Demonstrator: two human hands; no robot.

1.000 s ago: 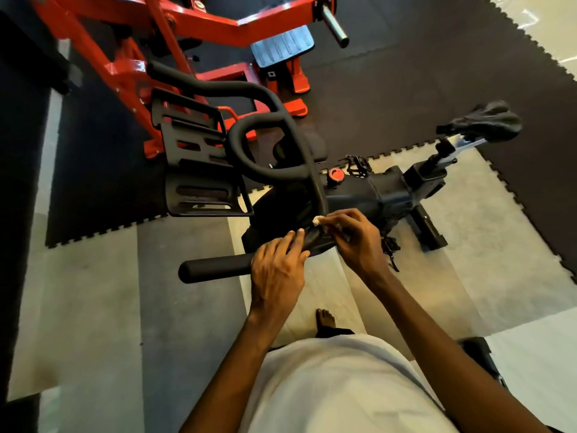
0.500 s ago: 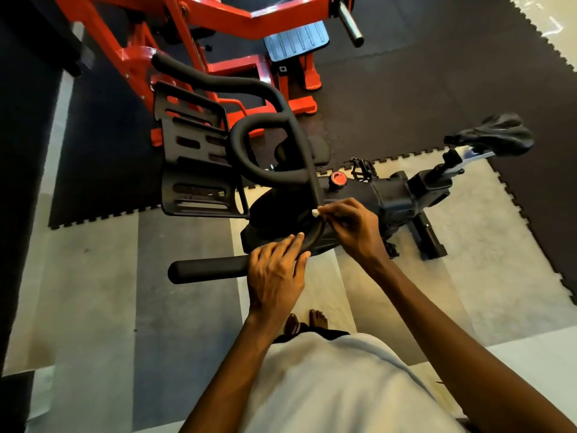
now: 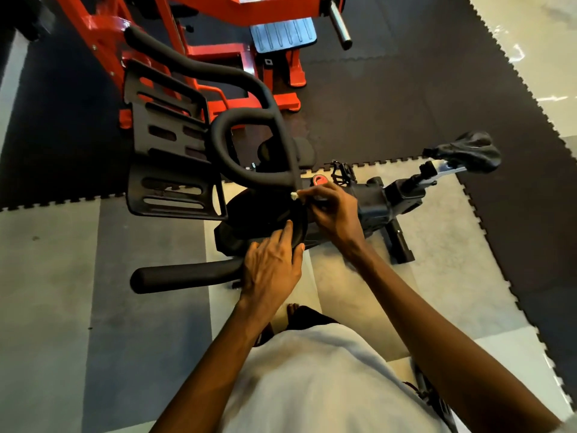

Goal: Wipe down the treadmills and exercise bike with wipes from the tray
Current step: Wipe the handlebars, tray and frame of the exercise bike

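Change: since a second ago the wipe (image 3: 294, 195) has slid up the handlebar (image 3: 218, 139) toward its loop, so the gap to the left fingertips is wider. The left hand hasn't shifted on the bar.
Bracket: black slotted device bracket (image 3: 168, 145), fixed on the left side of the handlebar, tilted.
Red machine: red weight machine (image 3: 274, 9) beyond the handlebar, standing on the black mat (image 3: 390, 104).
Left hand: left hand (image 3: 271, 270) lies on the handlebar's near bend, just right of the straight near grip. Fingers are mostly straight along the bar, thumb on its right side, and it clasps nothing visible.
Wipe: small white wad pressed on the handlebar tube just below the loop, just beyond the left index tip.
Right hand: right hand (image 3: 334, 214) just right of the handlebar, thumb and fingertips pinched tight on the wipe, other fingers curled.
Knob: red knob (image 3: 318, 180) just right of the handlebar, directly beyond the right hand.
Bike: exercise bike (image 3: 371, 198), body runs right from the handlebar.
Saddle: saddle (image 3: 471, 151), well right of the handlebar, at the bike's far end.
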